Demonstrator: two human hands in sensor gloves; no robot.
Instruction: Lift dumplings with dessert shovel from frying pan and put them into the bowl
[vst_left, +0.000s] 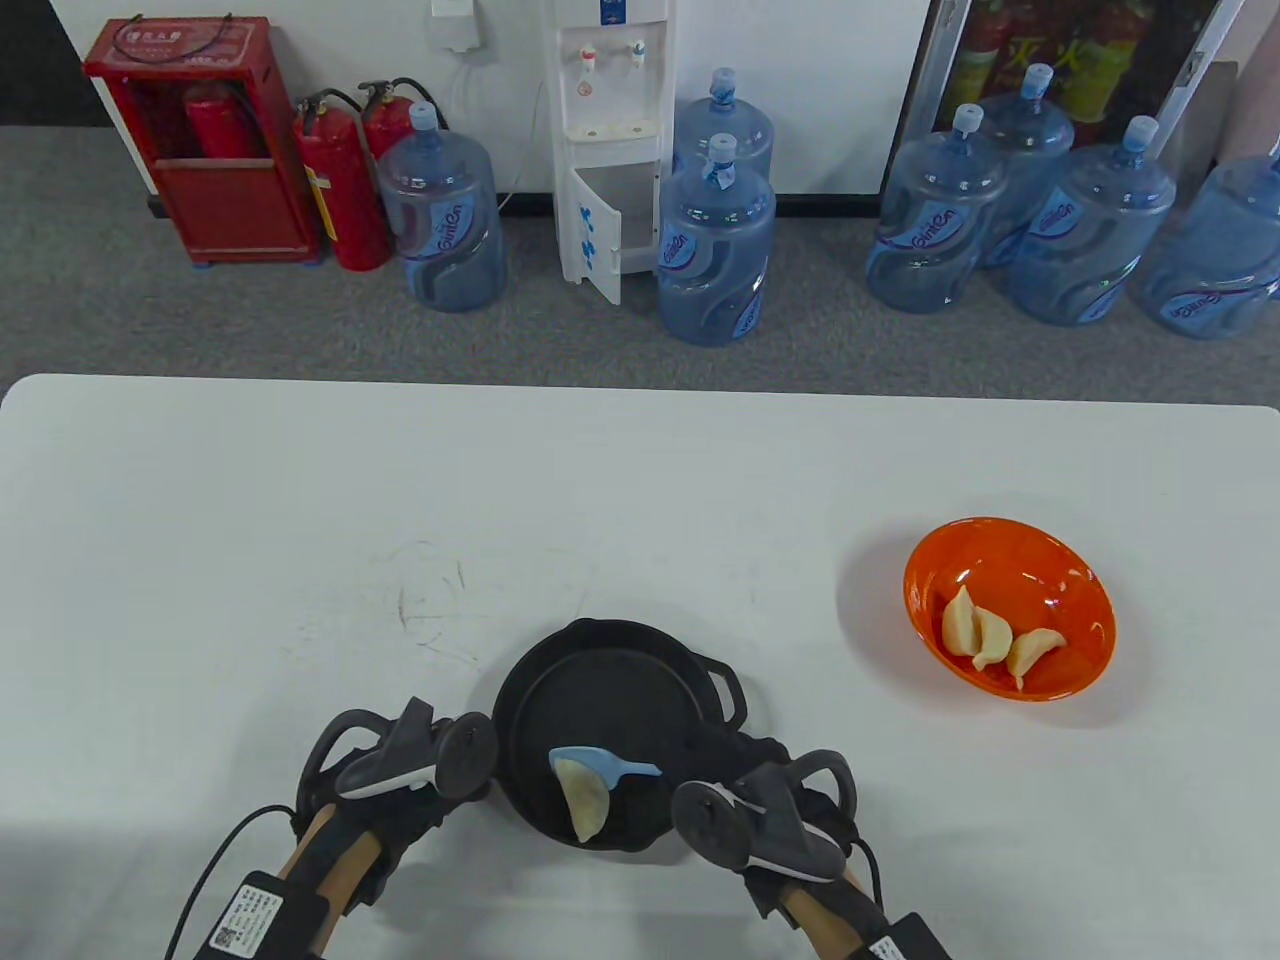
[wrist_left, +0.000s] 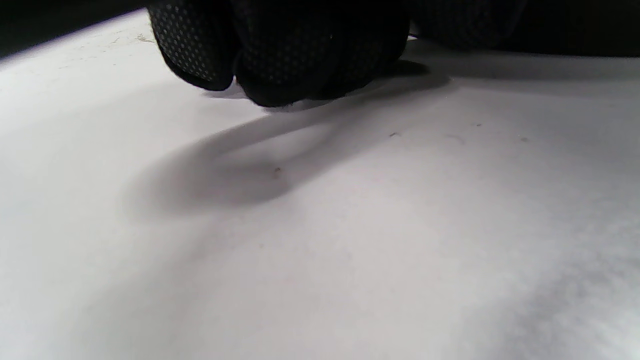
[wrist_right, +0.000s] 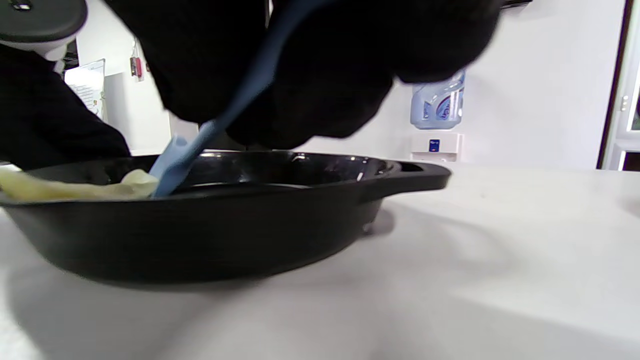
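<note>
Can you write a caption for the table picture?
Right hand slides blue shovel under last dumpling in pan.

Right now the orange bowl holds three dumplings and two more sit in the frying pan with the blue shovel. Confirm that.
Not quite. The table view shows only one dumpling left in the frying pan, not two, with the blue shovel against it. The orange bowl does hold three dumplings.

You can read only "GimCn", or something close to it, on the labels of the blue water jugs (vst_left: 452, 215) standing on the floor.
</note>
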